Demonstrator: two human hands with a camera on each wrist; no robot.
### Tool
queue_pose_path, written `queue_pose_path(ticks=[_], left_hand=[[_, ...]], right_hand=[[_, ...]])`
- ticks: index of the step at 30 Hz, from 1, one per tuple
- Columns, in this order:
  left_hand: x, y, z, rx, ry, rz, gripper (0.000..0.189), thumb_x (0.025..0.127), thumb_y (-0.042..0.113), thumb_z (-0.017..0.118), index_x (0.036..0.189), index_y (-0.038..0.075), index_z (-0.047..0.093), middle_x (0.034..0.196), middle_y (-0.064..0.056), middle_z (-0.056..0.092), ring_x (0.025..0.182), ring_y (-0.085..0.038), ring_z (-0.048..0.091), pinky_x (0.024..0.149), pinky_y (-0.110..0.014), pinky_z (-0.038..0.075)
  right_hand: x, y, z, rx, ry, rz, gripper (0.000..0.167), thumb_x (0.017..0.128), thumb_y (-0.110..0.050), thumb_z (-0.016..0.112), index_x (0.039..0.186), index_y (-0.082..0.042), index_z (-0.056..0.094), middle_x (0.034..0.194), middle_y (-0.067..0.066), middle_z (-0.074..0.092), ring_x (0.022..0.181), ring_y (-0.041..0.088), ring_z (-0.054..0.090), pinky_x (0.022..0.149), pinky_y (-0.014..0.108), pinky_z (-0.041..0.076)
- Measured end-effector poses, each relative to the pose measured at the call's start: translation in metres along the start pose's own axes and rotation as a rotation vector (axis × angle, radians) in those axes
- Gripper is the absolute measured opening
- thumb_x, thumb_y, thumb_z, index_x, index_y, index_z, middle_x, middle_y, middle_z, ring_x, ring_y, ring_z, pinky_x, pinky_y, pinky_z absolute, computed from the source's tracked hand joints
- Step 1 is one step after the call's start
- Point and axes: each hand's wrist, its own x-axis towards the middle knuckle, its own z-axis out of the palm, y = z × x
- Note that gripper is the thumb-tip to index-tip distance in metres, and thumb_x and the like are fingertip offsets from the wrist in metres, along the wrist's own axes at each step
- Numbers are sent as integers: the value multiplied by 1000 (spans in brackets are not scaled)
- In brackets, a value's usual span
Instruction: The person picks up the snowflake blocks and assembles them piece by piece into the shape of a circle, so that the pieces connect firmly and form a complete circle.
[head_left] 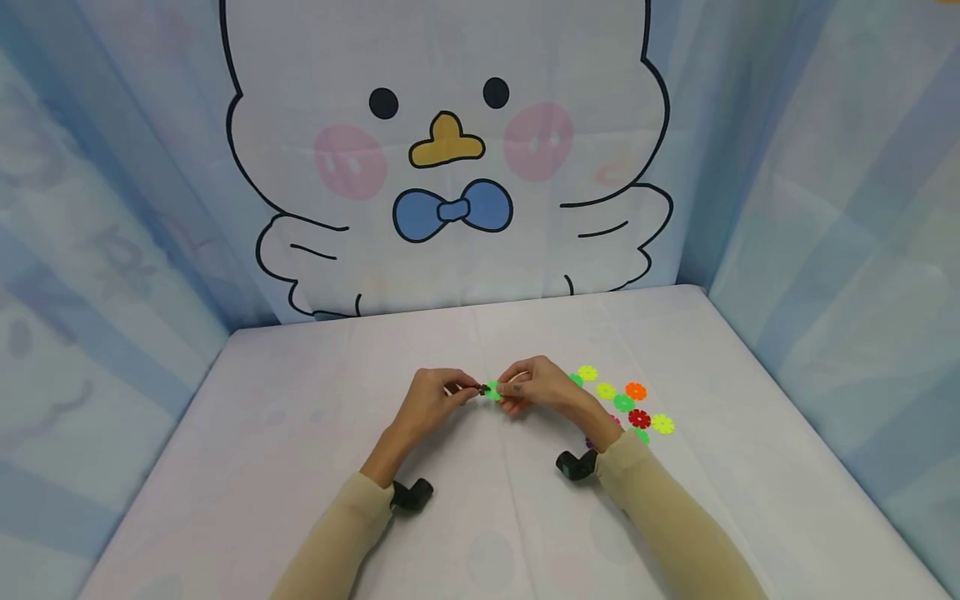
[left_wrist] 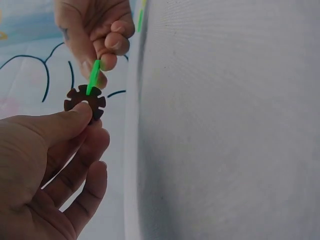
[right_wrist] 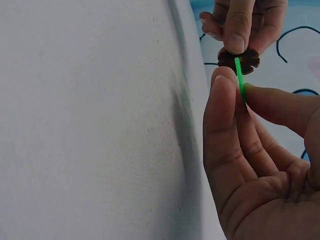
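Between thumb and fingers, my left hand point(head_left: 433, 398) pinches a dark brown notched disc point(left_wrist: 100, 103), a flat flower-shaped connector. Opposite it, my right hand point(head_left: 546, 385) pinches a bright green notched disc point(right_wrist: 240, 80) by its far side. In the left wrist view the green disc stands edge-on, at an angle across the flat brown one, its end meeting the brown rim. Whether the slots are interlocked cannot be told. Both hands are held near the middle of the white table, and fingers cover part of each disc.
Right of the right hand lie several loose notched discs, among them an orange disc point(head_left: 636, 391), a red disc point(head_left: 640, 418) and a yellow disc point(head_left: 663, 424). The right forearm partly hides others. The white-covered table point(head_left: 300, 467) meets printed curtains at its back and sides.
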Motion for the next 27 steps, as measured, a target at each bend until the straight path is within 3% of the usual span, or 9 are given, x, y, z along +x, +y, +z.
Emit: queue_pose_path(ticks=[3,6,11,13,17,22,27], left_hand=[[0,1,1,-41,-4,-50,7,96,14,79,101,11,83,94,-4,83,74,-12,72,62,-19,54],[-2,3,2,-136,-33,-157,11,97,19,79,104,11,82,94,-7,81,69,-16,70,58,-23,54],[-4,5,4,-383,-182,-399,27,100,28,76,113,5,75,101,-12,79,63,-16,69,56,-30,59],[-4,4,5,-463,-254,-451,31,101,30,74,115,2,74,103,-13,79,64,-14,69,56,-29,60],[-5,1,8,-565,-316,-442,34,105,29,69,116,-2,75,103,-13,81,65,-11,69,55,-25,56],[-5,-3,11,-654,-287,-443,34,105,25,68,116,-5,76,97,-8,82,65,-10,70,53,-23,54],[-5,-4,12,-677,-283,-455,33,104,24,69,116,-7,76,92,-4,82,63,-9,70,52,-23,53]], right_hand=[[1,1,-1,-41,20,-2,19,101,-12,72,112,4,73,84,8,79,68,13,70,66,27,63],[1,1,-3,-75,39,-5,17,102,-14,72,109,1,75,83,5,77,67,12,66,64,25,58],[0,-1,-4,-80,69,-13,17,101,-15,73,108,1,76,85,6,79,66,11,63,62,24,55],[-1,-1,-5,-80,70,-22,18,101,-15,73,108,1,77,86,7,80,66,10,62,62,24,55],[-1,-2,-3,-96,38,-47,20,100,-15,74,110,2,77,87,9,81,65,9,63,62,23,55],[1,-1,1,-113,25,-52,20,99,-16,75,110,1,77,86,7,81,64,8,63,62,23,55],[-1,-1,3,-136,39,-44,19,99,-18,76,109,-1,78,86,7,80,65,9,63,62,23,55]])
